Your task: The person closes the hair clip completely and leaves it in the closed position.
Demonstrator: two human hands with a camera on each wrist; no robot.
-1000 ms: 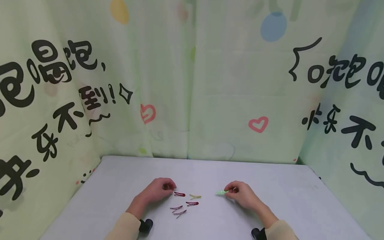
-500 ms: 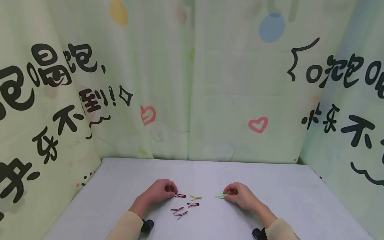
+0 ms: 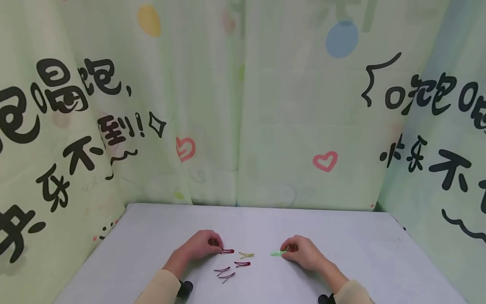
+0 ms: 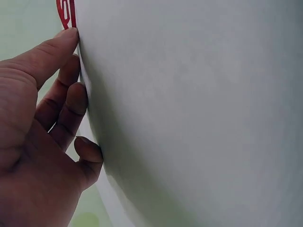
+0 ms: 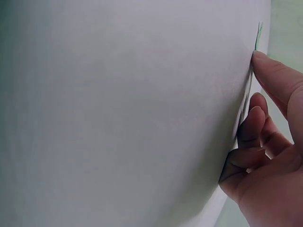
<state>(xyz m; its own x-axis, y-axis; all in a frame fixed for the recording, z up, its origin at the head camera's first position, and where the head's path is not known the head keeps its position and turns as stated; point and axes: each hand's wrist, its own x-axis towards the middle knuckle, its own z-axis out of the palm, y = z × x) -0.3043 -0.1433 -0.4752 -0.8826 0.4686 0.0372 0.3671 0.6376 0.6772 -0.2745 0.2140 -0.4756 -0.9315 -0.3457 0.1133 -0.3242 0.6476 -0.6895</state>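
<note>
On the grey table (image 3: 353,240) my left hand (image 3: 215,246) rests with its fingers loosely curled, one fingertip touching the near end of a red hair clip (image 3: 228,251). The left wrist view shows that fingertip (image 4: 68,35) just below the red hair clip (image 4: 66,12), with no pinch visible. My right hand (image 3: 287,250) rests the same way, a fingertip at the end of a light green hair clip (image 3: 277,253) that lies flat. In the right wrist view the fingertip (image 5: 260,56) sits right under the green hair clip (image 5: 258,35).
Between the hands lie a yellow clip (image 3: 246,255), another red clip (image 3: 242,264) and two dark purple clips (image 3: 224,272). Printed green curtains (image 3: 243,126) close in the table at the back and on both sides.
The green clip sits slightly nearer the yellow clip, moved a little with my right hand. The left hand and red clip stay put. The head view has tilted slightly.
</note>
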